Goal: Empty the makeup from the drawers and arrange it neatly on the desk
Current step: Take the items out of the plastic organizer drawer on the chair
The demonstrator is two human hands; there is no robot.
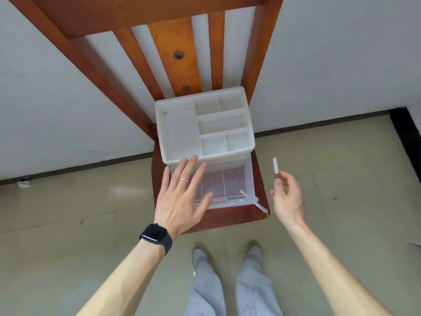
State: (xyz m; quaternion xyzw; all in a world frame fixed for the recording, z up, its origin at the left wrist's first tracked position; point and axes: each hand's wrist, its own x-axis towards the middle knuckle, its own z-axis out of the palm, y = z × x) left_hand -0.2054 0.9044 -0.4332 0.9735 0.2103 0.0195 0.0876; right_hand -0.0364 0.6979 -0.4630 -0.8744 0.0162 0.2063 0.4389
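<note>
Makeup tube (275, 168) sits pinched in our right hand (288, 197), just right of the clear drawer (234, 183). Our left hand (182, 201) is flat and loose above that drawer. We should check every slot carefully

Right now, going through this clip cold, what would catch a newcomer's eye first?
The white organizer sits on the seat of the wooden chair, centre frame, with its clear drawer pulled out toward the person. The left hand is spread open over that drawer, while the right hand, off the chair's right side, pinches a slim tube upright.
</note>
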